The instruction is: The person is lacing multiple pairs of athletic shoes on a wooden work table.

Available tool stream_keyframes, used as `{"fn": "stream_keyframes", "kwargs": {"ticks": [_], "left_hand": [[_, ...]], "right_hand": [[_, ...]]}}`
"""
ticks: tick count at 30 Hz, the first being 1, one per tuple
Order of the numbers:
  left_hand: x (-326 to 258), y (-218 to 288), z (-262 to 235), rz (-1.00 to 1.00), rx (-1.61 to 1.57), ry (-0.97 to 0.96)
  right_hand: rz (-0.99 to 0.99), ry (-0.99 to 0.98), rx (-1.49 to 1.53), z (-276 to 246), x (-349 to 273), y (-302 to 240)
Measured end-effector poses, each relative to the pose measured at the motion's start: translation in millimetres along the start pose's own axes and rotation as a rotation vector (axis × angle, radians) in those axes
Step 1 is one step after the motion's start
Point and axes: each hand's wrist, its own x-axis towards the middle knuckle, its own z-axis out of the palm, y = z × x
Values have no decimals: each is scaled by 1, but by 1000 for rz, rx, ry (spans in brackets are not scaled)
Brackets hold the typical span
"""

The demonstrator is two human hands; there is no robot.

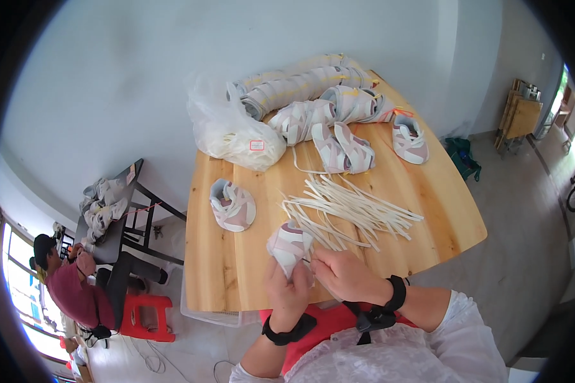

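My left hand (289, 288) grips a small white and pink shoe upper (290, 241) near the table's front edge, its toe end toward me. Close to the right side of this upper, my right hand (346, 274) has its fingers pinched together. What they pinch is too small to make out; a thin line shows between fingertips and upper. Just beyond my hands a loose pile of flat white shoelaces (358, 210) lies on the wooden table (262, 281). A laced shoe upper (234, 205) stands to the left of the pile.
A plastic bag (236, 137) of whitish strips sits at the table's back left. Stacked, tied shoe uppers (306, 86) fill the back; another upper (410, 139) stands at the right. At left, a person (76, 287) sits by a dark table with uppers, near a red stool (148, 317).
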Motion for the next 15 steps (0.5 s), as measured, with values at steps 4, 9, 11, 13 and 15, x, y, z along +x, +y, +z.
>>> {"fn": "stream_keyframes", "kwargs": {"ticks": [4,9,11,13,15], "left_hand": [[7,-24,-21,-326,-239,320],[-13,8,-25,-302,-340,-55],[-21,10,-23,-413,-585,-114],[-25,-1,-26,-387,-671,-144],[-27,-3,-29,-413,-719,-159]], "right_hand": [[59,-91,121,-17,-18,-11],[-225,142,43,-6,-16,2],[-138,119,117,-4,-15,-8],[-46,96,192,-2,-15,-8],[-160,62,133,0,-14,2]]}}
